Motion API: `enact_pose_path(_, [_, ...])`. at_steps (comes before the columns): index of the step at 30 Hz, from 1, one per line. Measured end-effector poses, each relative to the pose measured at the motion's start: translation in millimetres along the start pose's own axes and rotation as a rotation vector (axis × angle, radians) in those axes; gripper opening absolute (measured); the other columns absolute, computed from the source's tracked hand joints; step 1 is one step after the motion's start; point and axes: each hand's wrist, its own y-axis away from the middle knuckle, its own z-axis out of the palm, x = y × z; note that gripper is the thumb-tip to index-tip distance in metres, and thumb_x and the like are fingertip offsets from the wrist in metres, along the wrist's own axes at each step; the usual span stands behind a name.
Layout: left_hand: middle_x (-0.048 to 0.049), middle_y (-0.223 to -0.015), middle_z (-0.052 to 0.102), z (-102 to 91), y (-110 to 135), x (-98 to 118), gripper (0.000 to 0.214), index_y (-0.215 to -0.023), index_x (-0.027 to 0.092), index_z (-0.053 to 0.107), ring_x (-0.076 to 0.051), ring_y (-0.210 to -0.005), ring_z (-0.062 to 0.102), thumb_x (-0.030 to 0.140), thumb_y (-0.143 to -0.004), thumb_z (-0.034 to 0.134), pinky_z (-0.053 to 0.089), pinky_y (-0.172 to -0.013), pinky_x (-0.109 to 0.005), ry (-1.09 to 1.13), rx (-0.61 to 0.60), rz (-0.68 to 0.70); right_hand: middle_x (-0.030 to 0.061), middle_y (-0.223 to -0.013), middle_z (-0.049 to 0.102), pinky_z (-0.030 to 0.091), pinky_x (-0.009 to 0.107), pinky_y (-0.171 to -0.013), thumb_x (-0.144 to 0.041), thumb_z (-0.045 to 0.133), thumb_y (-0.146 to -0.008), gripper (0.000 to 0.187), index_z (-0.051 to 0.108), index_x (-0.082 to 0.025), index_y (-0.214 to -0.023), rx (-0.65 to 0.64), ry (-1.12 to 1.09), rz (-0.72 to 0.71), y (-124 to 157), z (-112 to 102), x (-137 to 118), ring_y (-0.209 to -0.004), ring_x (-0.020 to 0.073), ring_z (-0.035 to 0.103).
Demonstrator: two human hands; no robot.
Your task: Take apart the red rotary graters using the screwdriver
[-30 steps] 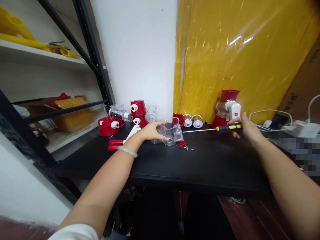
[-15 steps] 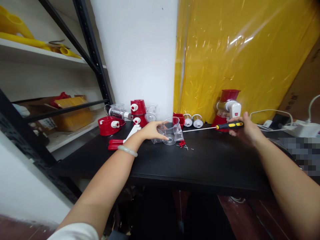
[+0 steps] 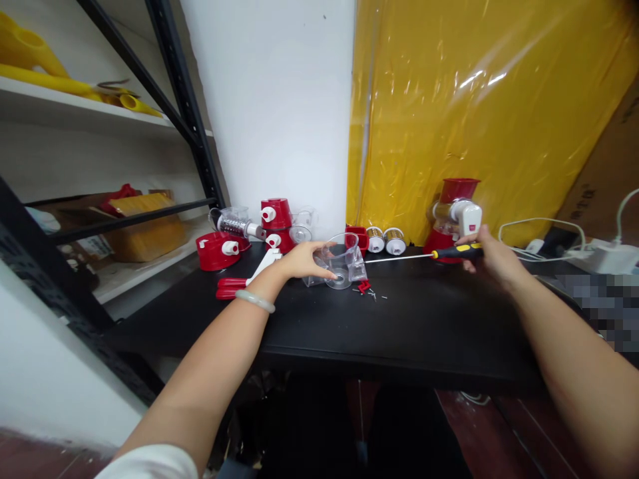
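My left hand (image 3: 310, 260) is closed on a clear plastic grater housing (image 3: 343, 256) resting on the black table. In my right hand (image 3: 485, 254) is a screwdriver (image 3: 456, 252) with a black and yellow handle, held level. Its long thin shaft points left, and the tip meets the right side of the clear housing; where exactly the tip sits I cannot tell. Just below the housing lie small red plastic pieces (image 3: 364, 286) and several loose screws (image 3: 373, 295). White crank handles with red grips (image 3: 231, 287) lie beside my left forearm.
Red bases (image 3: 217, 253) and a metal grater drum (image 3: 238, 226) stand at the back left. Two more drums (image 3: 394, 242) are by the yellow-wrapped panel. An assembled red and white rotary grater (image 3: 456, 209) stands behind my right hand. Cables and a power strip (image 3: 606, 256) lie at right.
My right hand and the screwdriver handle have shifted slightly, with the fingers now a little differently placed. My left hand and the clear housing stay practically still.
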Motion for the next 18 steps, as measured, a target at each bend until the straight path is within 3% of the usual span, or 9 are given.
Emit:
enact_pose_path(2, [-0.0140, -0.113, 0.069, 0.1, 0, -1, 0.094, -0.135, 0.013, 0.052, -0.027, -0.104, 0.064, 0.039, -0.051, 0.088, 0.049, -0.090, -0.038, 0.002, -0.003, 0.009, -0.0022, -0.045, 0.048, 0.030, 0.020, -0.032, -0.061, 0.075, -0.064, 0.044, 0.064, -0.019, -0.073, 0.023, 0.058, -0.071, -2, 1, 3, -0.036, 0.0089, 0.041])
enact_pose_path(5, [-0.0140, -0.113, 0.069, 0.6, -1, -2, 0.095, -0.135, 0.013, 0.052, -0.027, -0.105, 0.064, 0.039, -0.051, 0.088, 0.049, -0.090, -0.039, 0.004, -0.008, 0.016, -0.0023, -0.063, 0.056, 0.039, 0.018, -0.038, -0.040, 0.084, -0.057, 0.034, 0.063, -0.019, -0.073, 0.032, -0.108, -0.122, -3, 3, 4, -0.050, 0.0086, 0.049])
enact_pose_path(9, [-0.0135, -0.113, 0.069, 1.0, -1, -2, 0.091, -0.133, 0.014, 0.054, -0.027, -0.106, 0.064, 0.040, -0.052, 0.087, 0.049, -0.091, -0.038, -0.005, -0.017, 0.030, -0.0015, -0.072, 0.055, 0.046, 0.018, -0.046, -0.023, 0.076, -0.059, 0.019, 0.063, -0.018, -0.072, 0.097, -0.253, -0.136, -7, 4, 3, -0.061, 0.0091, 0.051])
enact_pose_path(14, [-0.0132, -0.115, 0.068, -1.0, -2, -3, 0.086, -0.128, 0.015, 0.057, -0.028, -0.107, 0.064, 0.039, -0.052, 0.088, 0.049, -0.092, -0.040, 0.022, 0.001, 0.021, -0.0035, -0.060, 0.047, 0.039, 0.017, -0.038, -0.014, 0.060, -0.059, 0.010, 0.053, -0.019, -0.062, 0.326, -0.303, -0.231, -12, -3, 1, -0.053, 0.0091, 0.045])
enact_pose_path(18, [-0.0150, -0.117, 0.066, -1.7, -3, -8, 0.083, -0.127, 0.014, 0.052, -0.027, -0.110, 0.063, 0.034, -0.054, 0.087, 0.047, -0.098, -0.041, 0.180, 0.001, 0.050, -0.0043, -0.058, 0.045, 0.036, 0.018, -0.036, -0.014, 0.057, -0.060, 0.009, 0.051, -0.020, -0.063, 0.351, -0.355, -0.258, -13, -7, -2, -0.050, 0.0092, 0.042])
